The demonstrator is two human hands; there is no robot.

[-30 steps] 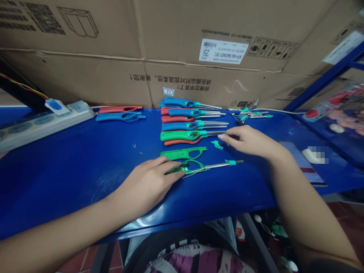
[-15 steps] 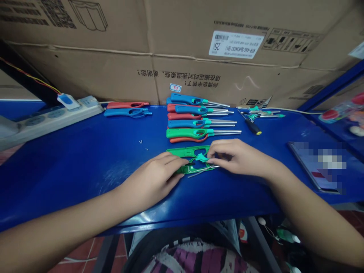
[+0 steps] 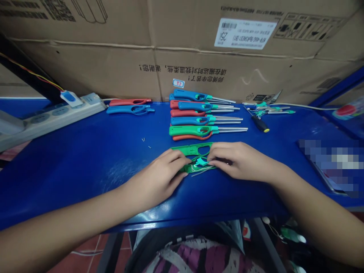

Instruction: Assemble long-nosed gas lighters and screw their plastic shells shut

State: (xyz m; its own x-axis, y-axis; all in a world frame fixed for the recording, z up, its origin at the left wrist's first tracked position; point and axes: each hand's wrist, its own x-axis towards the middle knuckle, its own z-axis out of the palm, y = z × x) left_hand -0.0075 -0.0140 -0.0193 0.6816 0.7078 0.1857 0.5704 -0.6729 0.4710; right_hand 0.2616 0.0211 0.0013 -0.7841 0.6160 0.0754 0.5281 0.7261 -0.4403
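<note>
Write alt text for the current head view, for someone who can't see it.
A person's left hand holds an open green lighter shell on a blue table while the right hand pinches a small teal piece over it. Beyond the hands lie a row of coloured long-nosed lighters and a screwdriver, before a cardboard wall.

my left hand (image 3: 163, 174) and right hand (image 3: 243, 159) are bare; my clothing (image 3: 197, 259) shows purple, black and pale grey in blotchy, uneven patches.

Glossy blue desk (image 3: 85, 167) — light pools near its front edge. Brown cardboard panel (image 3: 99, 72) stands behind, print inverted. Blue bar (image 3: 338, 88) slants at right — red tiled floor (image 3: 85, 259) below.
</note>
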